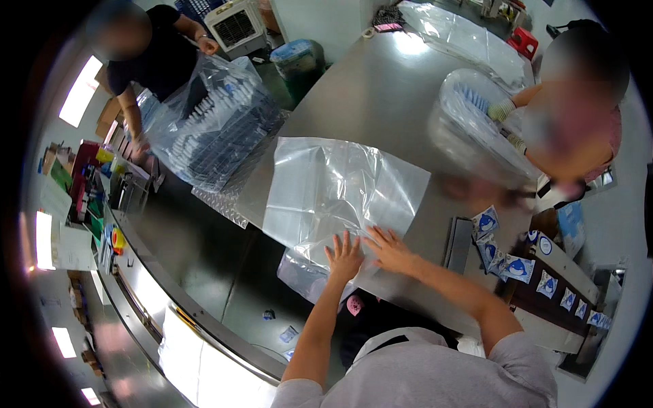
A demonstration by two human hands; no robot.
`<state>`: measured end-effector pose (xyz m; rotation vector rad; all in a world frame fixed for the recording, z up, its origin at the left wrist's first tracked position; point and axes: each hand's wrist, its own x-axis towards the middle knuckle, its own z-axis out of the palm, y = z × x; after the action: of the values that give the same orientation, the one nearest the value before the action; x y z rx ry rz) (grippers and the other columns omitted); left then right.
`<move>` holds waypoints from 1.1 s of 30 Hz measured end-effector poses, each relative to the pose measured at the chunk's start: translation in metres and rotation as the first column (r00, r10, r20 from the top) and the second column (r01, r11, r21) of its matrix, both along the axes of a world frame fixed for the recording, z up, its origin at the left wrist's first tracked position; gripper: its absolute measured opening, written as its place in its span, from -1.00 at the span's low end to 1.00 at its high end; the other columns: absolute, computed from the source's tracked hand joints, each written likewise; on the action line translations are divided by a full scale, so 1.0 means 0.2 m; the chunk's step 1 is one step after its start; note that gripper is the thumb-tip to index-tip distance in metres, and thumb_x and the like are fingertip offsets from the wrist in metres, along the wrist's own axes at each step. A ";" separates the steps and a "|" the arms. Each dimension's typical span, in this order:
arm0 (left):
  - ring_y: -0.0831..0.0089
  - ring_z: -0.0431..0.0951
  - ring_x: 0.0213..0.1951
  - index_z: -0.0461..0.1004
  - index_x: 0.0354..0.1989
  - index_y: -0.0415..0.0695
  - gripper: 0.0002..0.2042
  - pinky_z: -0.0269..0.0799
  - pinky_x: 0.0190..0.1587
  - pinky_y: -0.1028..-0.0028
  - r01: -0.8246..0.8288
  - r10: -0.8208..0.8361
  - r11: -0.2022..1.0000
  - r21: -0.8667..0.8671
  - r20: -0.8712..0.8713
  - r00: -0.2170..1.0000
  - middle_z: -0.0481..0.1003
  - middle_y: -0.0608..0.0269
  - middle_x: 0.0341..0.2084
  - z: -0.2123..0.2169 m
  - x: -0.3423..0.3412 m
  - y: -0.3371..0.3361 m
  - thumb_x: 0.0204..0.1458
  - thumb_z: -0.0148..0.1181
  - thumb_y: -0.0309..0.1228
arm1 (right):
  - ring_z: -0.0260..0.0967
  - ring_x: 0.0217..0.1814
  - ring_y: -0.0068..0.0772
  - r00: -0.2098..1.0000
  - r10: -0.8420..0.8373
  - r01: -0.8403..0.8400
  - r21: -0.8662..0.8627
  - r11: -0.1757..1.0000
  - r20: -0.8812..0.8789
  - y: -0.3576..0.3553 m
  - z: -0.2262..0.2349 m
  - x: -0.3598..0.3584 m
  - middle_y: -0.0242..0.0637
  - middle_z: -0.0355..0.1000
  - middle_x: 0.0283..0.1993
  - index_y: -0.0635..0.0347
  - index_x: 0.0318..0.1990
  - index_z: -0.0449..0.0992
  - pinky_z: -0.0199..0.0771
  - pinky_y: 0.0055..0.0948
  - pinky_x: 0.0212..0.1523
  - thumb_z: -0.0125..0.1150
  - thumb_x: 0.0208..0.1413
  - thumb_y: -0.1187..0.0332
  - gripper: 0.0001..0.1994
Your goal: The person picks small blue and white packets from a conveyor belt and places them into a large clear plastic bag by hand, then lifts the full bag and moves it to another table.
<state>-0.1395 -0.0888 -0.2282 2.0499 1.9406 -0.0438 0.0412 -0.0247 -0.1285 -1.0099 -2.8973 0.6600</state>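
A large clear plastic bag lies flat and creased on the metal table in front of me. My left hand rests on its near part with fingers spread. Close beside it, my right hand also lies flat on the plastic, fingers stretched out. Neither hand grips anything. Part of the plastic hangs over the table's near left edge.
Metal table surrounds the bag. At right, a person in gloves handles a plastic-lined tub. Small blue-and-white packets lie by a conveyor. At far left, another person holds a bagged crate.
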 end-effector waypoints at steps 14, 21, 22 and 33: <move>-0.06 -0.27 0.32 -0.17 0.33 0.24 -0.20 -0.21 0.18 -0.22 -0.052 0.064 0.980 -0.194 0.053 0.997 -0.30 0.20 0.34 0.11 0.37 1.09 -0.07 0.11 0.00 | -0.24 0.40 0.12 0.951 -0.278 0.258 0.144 0.955 0.137 0.28 -0.25 0.15 0.16 -0.22 0.35 0.29 0.26 0.03 -0.16 0.23 0.24 0.16 -0.05 0.14 -0.25; 0.02 0.21 0.16 0.15 0.18 -0.15 -0.47 0.12 0.17 0.28 -0.114 -0.065 0.971 0.209 0.693 0.718 0.26 -0.02 0.11 0.30 0.22 1.20 -0.02 0.09 -0.41 | -0.34 0.43 0.04 0.996 -0.084 0.084 -0.066 0.994 -0.002 -0.07 -0.23 0.16 -0.09 -0.22 0.39 -0.12 0.26 0.11 -0.19 0.35 0.20 0.15 -0.04 0.02 -0.33; 0.02 0.21 0.15 0.19 0.14 -0.15 -0.51 0.12 0.17 0.24 -0.138 -0.066 0.958 0.252 0.661 0.747 0.26 -0.02 0.09 0.36 0.20 1.10 -0.03 0.08 -0.45 | -0.36 0.44 0.01 0.998 -0.067 0.067 -0.036 0.997 0.017 -0.04 -0.24 0.21 -0.12 -0.21 0.39 -0.12 0.24 0.14 -0.22 0.36 0.21 0.17 -0.06 0.01 -0.33; 0.14 -0.08 0.31 -0.12 0.32 0.13 -0.48 -0.28 0.21 -0.22 0.152 -0.140 0.981 -0.121 0.100 0.985 0.09 0.22 0.25 0.21 -0.63 0.78 0.19 -0.27 -0.12 | -0.36 0.39 0.24 0.865 -0.369 0.353 0.108 0.929 0.339 -0.05 -0.17 0.24 -0.03 -0.24 0.38 0.09 0.22 0.13 -0.19 0.31 0.21 0.12 -0.02 0.00 -0.33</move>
<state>-0.2663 0.0664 -0.1863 2.0683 1.6858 -0.1048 0.0884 -0.0339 -0.1622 -1.7728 -2.8446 0.4263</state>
